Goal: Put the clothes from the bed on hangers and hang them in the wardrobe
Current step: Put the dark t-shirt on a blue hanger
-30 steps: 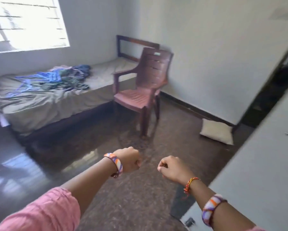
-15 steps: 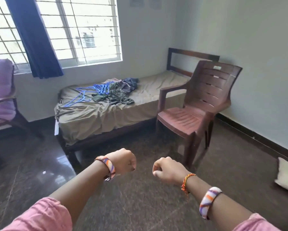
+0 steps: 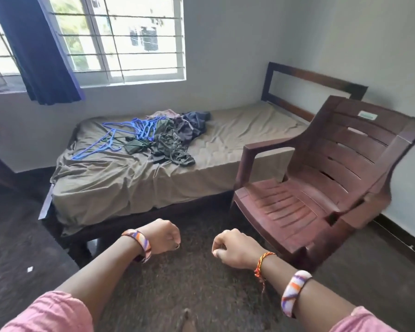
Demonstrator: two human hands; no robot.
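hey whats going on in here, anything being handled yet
Nothing is being handled yet. A person faces the bed with both fists curled and empty, the left hand and right hand held out over the floor. A pile of clothes and blue hangers lie untouched on the sheet. A brown plastic chair stands beside the bed.

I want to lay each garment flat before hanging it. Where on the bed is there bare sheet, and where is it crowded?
Bare sheet runs from the clothes pile to the headboard, beside the chair. Another bare strip lies along the bed's near edge, in front of the pile. The far left part is crowded: blue hangers lie tangled against the clothes. Both hands hold nothing.
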